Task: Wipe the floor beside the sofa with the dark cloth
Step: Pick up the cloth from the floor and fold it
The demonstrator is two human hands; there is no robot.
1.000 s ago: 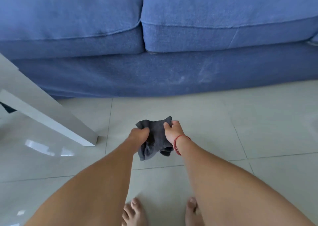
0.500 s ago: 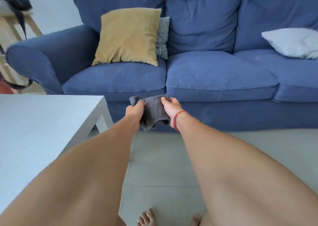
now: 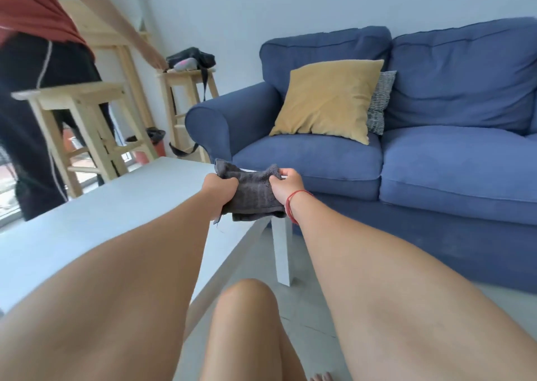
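I have both arms stretched out ahead of me, and the dark grey terry cloth (image 3: 252, 194) hangs bunched between my two hands, held up in the air. My left hand (image 3: 218, 187) is fisted tight around the cloth's left edge, fingers curled under and clamped on the fabric. My right hand (image 3: 283, 185), with a thin red string bracelet (image 3: 291, 205) at the wrist, pinches the cloth's right edge between thumb and fingers. Directly below and to the left of my hands spreads the flat white rectangular table (image 3: 96, 221), its near corner leg standing just under my right wrist on the pale grey tiled floor (image 3: 305, 316). Beyond my hands sits the blue fabric sofa (image 3: 436, 154), and up and to the right of my right hand a mustard yellow square cushion (image 3: 325, 99) leans against its back, with a grey striped cushion (image 3: 380, 101) tucked behind it. Far to the left of my left hand stand pale wooden stools (image 3: 84, 125), and beside them another person in a red top and black trousers (image 3: 29, 90). My bare knee (image 3: 247, 308) shows low between my forearms.
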